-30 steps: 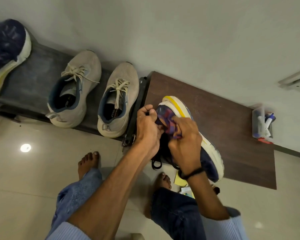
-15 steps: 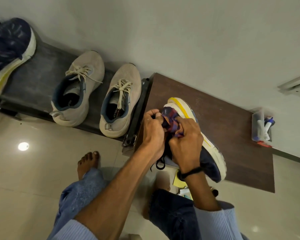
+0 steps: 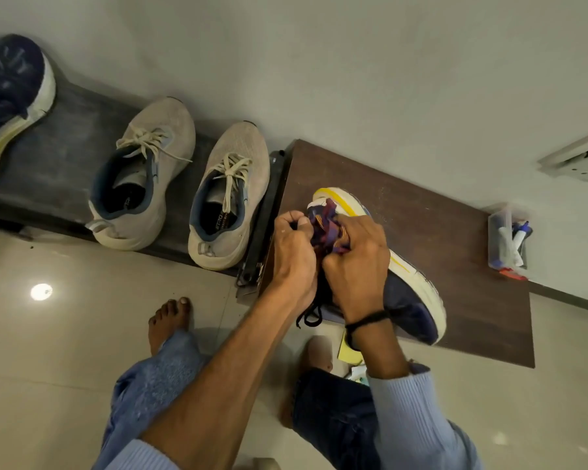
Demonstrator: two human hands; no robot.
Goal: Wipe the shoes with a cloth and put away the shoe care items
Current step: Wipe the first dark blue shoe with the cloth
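A navy shoe with a white and yellow sole [image 3: 411, 293] lies on the brown wooden board [image 3: 455, 239]. My right hand [image 3: 357, 262] grips a purple and red patterned cloth [image 3: 326, 225] against the shoe's upper. My left hand [image 3: 294, 252] is curled on the shoe's left side next to the cloth; what it pinches is hidden. A black lace [image 3: 309, 317] hangs below the hands. Two grey shoes [image 3: 146, 178] [image 3: 231, 195] stand on the dark low shelf [image 3: 65, 157]. Another navy shoe [image 3: 11, 96] sits at the far left.
A clear plastic box [image 3: 506, 239] holding tubes and small care items stands at the board's right end by the wall. Yellow and white packets [image 3: 352, 354] lie on the tiled floor between my bare feet [image 3: 170, 320]. A wall socket [image 3: 581, 161] is at the right.
The view shifted slightly. Both hands stay on the navy shoe, and the cloth has worked a little along its upper near the toe.
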